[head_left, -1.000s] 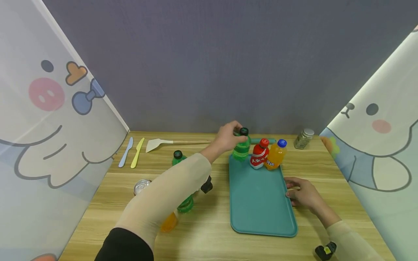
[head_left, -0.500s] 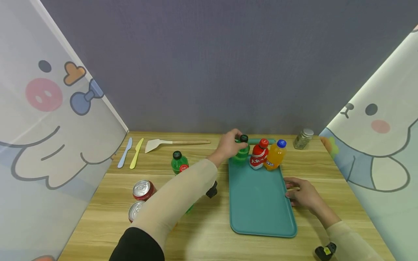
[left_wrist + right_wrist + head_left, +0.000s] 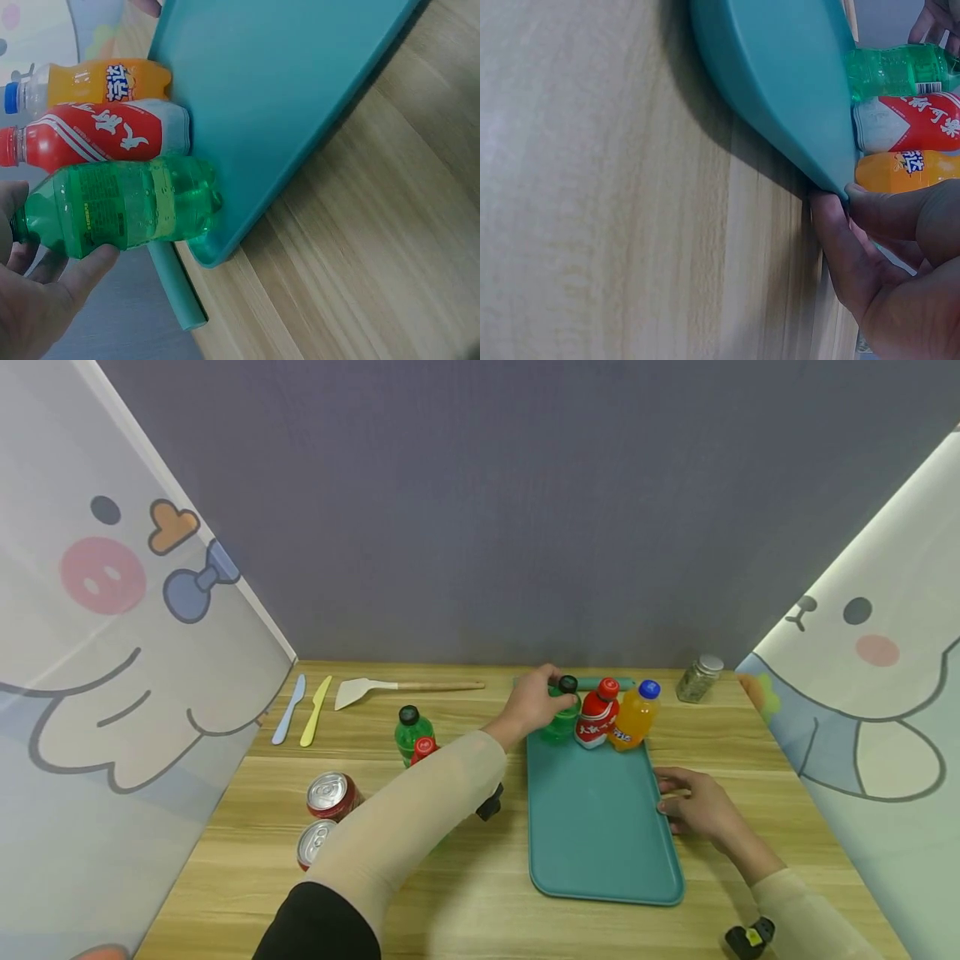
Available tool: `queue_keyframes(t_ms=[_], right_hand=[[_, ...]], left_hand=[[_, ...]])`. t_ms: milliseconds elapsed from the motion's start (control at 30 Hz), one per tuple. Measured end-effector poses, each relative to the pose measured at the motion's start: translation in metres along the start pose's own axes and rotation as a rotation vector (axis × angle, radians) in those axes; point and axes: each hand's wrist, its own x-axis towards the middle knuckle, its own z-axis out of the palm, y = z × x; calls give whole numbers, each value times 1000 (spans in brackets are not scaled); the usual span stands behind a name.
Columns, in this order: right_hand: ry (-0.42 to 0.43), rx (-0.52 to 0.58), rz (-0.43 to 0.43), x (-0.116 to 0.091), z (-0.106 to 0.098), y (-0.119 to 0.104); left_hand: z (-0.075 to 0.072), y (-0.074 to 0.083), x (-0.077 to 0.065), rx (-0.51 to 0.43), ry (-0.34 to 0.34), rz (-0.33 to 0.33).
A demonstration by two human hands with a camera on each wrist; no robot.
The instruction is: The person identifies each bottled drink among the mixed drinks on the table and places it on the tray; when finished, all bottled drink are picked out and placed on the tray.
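Note:
My left hand (image 3: 531, 700) grips a green soda bottle (image 3: 124, 206) around its neck and shoulder. The bottle stands nearly upright, its base at the far left corner of a teal tray (image 3: 600, 827). Right beside it on the tray are a red-labelled cola bottle (image 3: 595, 723) with a red cap and an orange soda bottle (image 3: 633, 720) with a blue cap, forming a row along the far end. With thumb and fingers, my right hand (image 3: 699, 808) pinches the tray's right edge; the right wrist view shows the thumb (image 3: 889, 214) on the rim.
Left of the tray stand two cans, a front can (image 3: 315, 842) and a red can (image 3: 333, 795), plus another green bottle (image 3: 412, 731) and a red-capped bottle (image 3: 424, 747), partly behind my left sleeve. Along the back lie two knives, a spatula (image 3: 360, 691), a teal rod (image 3: 178, 289) and a glass jar (image 3: 699, 679).
My left hand has lowered the green bottle onto the tray's far left corner and shifted it slightly right, close against the cola bottle. The right hand has stayed at the tray edge.

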Motion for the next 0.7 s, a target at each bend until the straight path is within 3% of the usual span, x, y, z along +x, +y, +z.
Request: queue_keyframes(t_ms=[233, 433, 567, 700], right_hand=[[-2, -11, -5, 0, 0, 1], [-7, -22, -16, -1, -1, -1], [-8, -19, -22, -2, -1, -2], [-7, -25, -19, -2, 0, -2]], left_hand=[[-4, 3, 0, 29, -38, -17], [-15, 9, -4, 72, -124, -33], [-25, 13, -7, 128, -179, -6], [-38, 17, -11, 103, -194, 37]])
